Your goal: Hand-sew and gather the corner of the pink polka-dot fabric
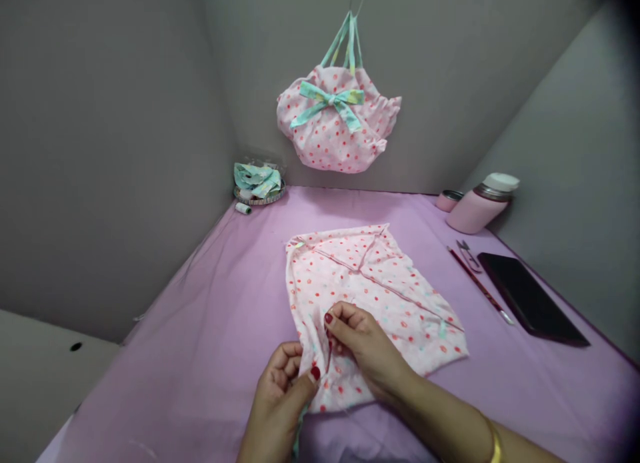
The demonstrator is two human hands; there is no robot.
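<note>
A pink cloth with red and mint dots (380,290) lies folded on the purple table cover (210,330). My left hand (280,396) pinches the cloth's near-left edge between thumb and fingers. Close beside it, my right hand (365,346) has its fingers closed on the same edge; whether it also holds a needle is too small to tell. Both hands have red-painted nails, and a gold bangle sits on my right wrist.
A finished pink dotted bag with a mint bow (337,120) hangs on the back wall. At back left, a small tray of mint fabric scraps (257,182) and a thread spool (243,208). At right, a pink flask (480,203), small snips (467,253), a pencil (480,286), a dark phone (530,296).
</note>
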